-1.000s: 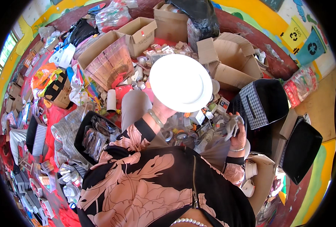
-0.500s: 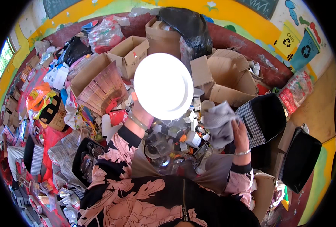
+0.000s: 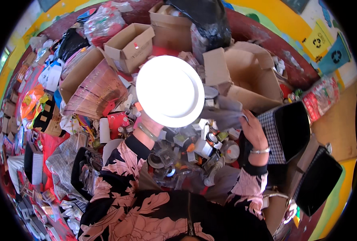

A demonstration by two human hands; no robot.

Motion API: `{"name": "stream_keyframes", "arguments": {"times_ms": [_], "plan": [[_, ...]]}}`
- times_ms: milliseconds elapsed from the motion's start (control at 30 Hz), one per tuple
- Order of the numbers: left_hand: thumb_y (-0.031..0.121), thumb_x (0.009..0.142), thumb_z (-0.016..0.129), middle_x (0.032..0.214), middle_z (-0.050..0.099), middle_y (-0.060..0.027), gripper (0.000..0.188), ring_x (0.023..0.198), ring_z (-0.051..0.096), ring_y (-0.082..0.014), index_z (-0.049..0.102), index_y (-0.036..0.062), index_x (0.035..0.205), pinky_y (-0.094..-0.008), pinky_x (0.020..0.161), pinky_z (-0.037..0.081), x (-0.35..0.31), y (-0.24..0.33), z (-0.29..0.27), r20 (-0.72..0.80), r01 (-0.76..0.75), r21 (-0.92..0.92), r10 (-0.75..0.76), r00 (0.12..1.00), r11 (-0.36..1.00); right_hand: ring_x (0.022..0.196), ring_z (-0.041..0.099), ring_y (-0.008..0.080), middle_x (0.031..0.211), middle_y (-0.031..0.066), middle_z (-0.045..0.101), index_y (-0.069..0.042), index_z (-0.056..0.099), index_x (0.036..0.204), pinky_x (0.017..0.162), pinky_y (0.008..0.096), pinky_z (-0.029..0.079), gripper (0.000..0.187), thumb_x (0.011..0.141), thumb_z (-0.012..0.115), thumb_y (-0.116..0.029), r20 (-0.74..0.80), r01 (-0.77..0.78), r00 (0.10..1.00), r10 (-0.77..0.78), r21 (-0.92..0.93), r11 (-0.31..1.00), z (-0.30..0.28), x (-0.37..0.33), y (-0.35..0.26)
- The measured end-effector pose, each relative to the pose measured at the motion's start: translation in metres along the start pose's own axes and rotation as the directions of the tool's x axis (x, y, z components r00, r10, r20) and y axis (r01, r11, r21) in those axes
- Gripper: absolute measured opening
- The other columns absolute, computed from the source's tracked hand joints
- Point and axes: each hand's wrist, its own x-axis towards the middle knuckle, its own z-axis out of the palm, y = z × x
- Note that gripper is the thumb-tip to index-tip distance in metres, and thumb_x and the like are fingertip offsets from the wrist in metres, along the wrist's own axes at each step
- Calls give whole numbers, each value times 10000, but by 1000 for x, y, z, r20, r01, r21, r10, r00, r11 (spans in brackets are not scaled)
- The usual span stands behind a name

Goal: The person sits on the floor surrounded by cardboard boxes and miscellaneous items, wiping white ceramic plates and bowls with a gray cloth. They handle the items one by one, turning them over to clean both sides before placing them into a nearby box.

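Observation:
A bright white round plate (image 3: pixel 168 90) with a raised rim is held up by my left hand (image 3: pixel 150 123), which grips its lower left edge; the fingers behind it are hidden. My right hand (image 3: pixel 254 129) pinches a thin grey cloth (image 3: pixel 228 108) that trails leftward toward the plate. The cloth is blurred, and its left end may reach the plate's edge; I cannot tell whether it touches. Below both hands lies a heap of small boxes (image 3: pixel 202 148), jars, lids and clear plastic pieces.
A large open carton (image 3: pixel 248 72) stands beyond my right hand, with a smaller carton (image 3: pixel 130 46) at the far left. Two black-lined bins, a checked one (image 3: pixel 287 128) and another (image 3: pixel 319 176), stand on the right. A black plastic bag (image 3: pixel 208 20) sits at the back. Mixed goods crowd the left.
The grey cloth, bunched up before, is now stretched out flatter toward the plate. My right hand has risen slightly. The plate stays in my left hand, and the whole view has shifted a little.

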Motion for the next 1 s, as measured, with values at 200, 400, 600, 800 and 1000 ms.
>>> {"name": "stream_keyframes", "arguments": {"times_ms": [200,400,600,800,1000], "plan": [[245,913,496,1158,578,-132,397,1053,583,-219,483,-2,1223,-365,877,502,-4,6,-2,1,47,-65,-47,999,997,874,602,358,949,186,631,22,625,990,781,385,481,208,861,534,-115,-275,-210,957,90,-444,871,-41,-5,-27],[272,922,473,1169,572,-136,410,1069,576,-226,479,0,1229,-376,888,498,-17,3,-5,-1,96,-110,-97,995,989,707,591,256,790,210,617,32,654,909,698,288,450,165,862,534,-72,-189,-227,898,398,575,786,-43,-9,0],[326,918,426,1188,569,-102,412,1094,558,-246,492,58,1223,-415,956,436,-28,-16,-31,-6,148,-86,-149,989,985,563,480,78,663,-45,593,48,633,776,525,258,395,271,898,579,-188,-313,-442,802,509,263,858,-37,7,-25],[348,926,413,1229,545,-113,424,1147,521,-259,475,76,1246,-440,998,397,-38,-20,-35,-24,261,-182,-269,963,948,605,465,11,686,-53,590,-20,641,741,543,176,355,267,912,587,-218,-325,-45,801,503,804,593,-17,11,-109],[398,927,410,1295,491,-145,508,1163,501,-273,440,51,1297,-432,1025,370,-39,-27,-22,90,389,-106,-381,920,915,944,598,370,1103,216,593,13,561,1153,798,385,493,468,753,705,-183,101,295,941,-323,224,929,34,-7,-191]]}}
